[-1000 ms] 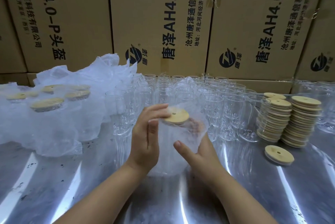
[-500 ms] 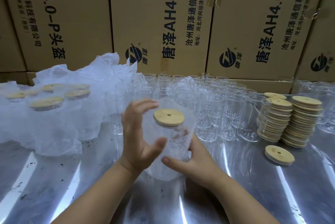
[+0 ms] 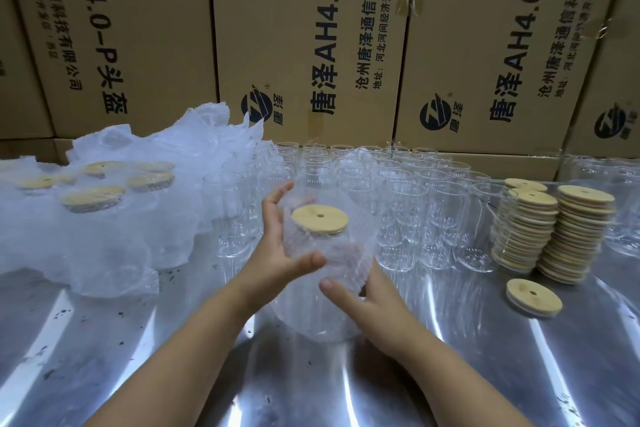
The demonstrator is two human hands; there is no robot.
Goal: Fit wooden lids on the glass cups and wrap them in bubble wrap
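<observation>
A glass cup with a round wooden lid (image 3: 320,220) on top stands in the middle, with bubble wrap (image 3: 323,309) around its body. My left hand (image 3: 277,243) grips the wrapped cup from the left, thumb across the front. My right hand (image 3: 360,298) holds the wrap low on the right side, partly behind it. Behind stand rows of bare glass cups (image 3: 391,191). Two stacks of wooden lids (image 3: 568,236) rise at the right, and a single lid (image 3: 533,297) lies flat in front of them.
Several wrapped, lidded cups (image 3: 93,200) lie in a heap of bubble wrap at the left. Cardboard boxes (image 3: 311,46) form a wall behind the shiny metal table (image 3: 450,374). More glass cups (image 3: 623,205) sit at the far right.
The lidded cup has been turned upright and shifted slightly left. My left hand slid from over the lid down onto the cup's side; the wrap now covers more of the body.
</observation>
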